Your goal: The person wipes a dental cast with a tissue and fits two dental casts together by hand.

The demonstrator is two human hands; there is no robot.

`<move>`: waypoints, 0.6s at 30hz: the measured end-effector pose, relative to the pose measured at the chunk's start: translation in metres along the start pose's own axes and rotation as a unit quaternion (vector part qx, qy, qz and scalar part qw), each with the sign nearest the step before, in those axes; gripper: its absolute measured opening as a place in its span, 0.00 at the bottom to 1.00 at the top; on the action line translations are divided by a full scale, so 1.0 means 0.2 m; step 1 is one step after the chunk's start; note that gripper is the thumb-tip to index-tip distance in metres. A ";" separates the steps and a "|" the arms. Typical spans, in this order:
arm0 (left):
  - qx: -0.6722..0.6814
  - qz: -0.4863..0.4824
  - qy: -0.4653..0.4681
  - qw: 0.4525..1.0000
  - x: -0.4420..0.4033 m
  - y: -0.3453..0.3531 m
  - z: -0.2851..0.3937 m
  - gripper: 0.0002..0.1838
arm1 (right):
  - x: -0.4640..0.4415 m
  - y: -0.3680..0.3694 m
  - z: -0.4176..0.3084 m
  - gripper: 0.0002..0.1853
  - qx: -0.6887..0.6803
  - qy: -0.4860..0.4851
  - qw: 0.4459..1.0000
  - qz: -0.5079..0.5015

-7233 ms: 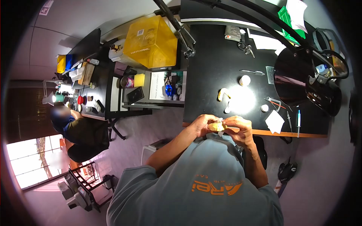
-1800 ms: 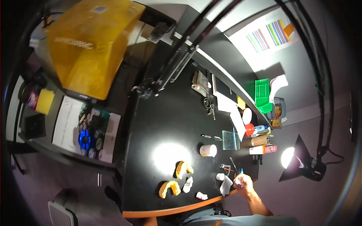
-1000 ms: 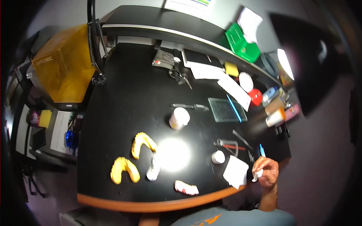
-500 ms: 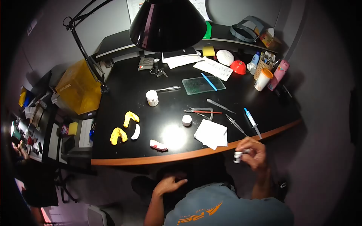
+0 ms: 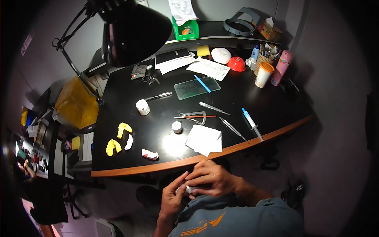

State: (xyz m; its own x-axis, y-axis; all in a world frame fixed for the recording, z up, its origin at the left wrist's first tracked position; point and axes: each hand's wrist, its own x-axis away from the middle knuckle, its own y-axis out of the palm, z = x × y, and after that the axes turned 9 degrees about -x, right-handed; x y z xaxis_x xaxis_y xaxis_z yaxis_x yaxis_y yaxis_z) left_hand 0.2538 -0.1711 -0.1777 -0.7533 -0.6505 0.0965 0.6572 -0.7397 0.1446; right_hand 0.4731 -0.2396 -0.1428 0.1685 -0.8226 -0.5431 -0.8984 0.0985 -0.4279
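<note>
Below the desk's front edge, my left hand (image 5: 173, 197) and my right hand (image 5: 209, 177) meet around a small white piece (image 5: 189, 189), largely covered by the fingers. Both hands are closed on it. On the desk at the left lie two yellow dental arches (image 5: 113, 147) (image 5: 124, 129), with a white piece (image 5: 128, 142) beside them. A pink-and-white piece (image 5: 149, 154) rests near the wooden edge. White paper sheets (image 5: 204, 139) lie just beyond my right hand, and a small white jar (image 5: 176, 126) stands by them.
A larger white jar (image 5: 143, 107), a glass plate (image 5: 189, 89), a syringe (image 5: 252, 124) and metal tools (image 5: 233, 128) are on the desk (image 5: 130, 170). Cups and bottles stand at the back right. A black lamp (image 5: 136, 35) overhangs the back left; another person (image 5: 43, 193) sits far left.
My right hand has moved left with the white piece and met my left hand, which has come up and closed on it. The view has shifted slightly.
</note>
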 end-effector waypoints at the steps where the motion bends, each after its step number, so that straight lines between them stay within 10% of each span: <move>1: 0.022 0.000 -0.010 1.000 0.01 -0.01 -0.02 0.21 | 0.02 -0.10 0.00 0.16 0.007 0.008 0.999 0.035; 7: 0.008 0.067 -0.047 0.997 0.03 -0.19 -0.13 0.13 | 0.20 -0.59 0.14 0.12 0.426 0.269 0.781 0.369; 16: -0.017 0.109 -0.040 0.993 0.01 -0.21 -0.11 0.09 | 0.10 -0.97 0.47 0.13 0.527 0.161 0.780 0.296; 18: -0.015 0.128 -0.039 0.991 0.02 -0.22 -0.11 0.08 | 0.04 -0.88 0.38 0.12 0.404 0.209 0.852 0.259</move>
State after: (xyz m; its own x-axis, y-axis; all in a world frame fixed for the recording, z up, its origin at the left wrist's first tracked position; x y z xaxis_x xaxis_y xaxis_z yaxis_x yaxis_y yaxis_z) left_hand 0.2225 -0.1457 -0.2058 -0.5602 -0.8034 0.2017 0.8268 -0.5574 0.0761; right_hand 0.6624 -0.2217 -0.1267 -0.4769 -0.6625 -0.5776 -0.2072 0.7234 -0.6586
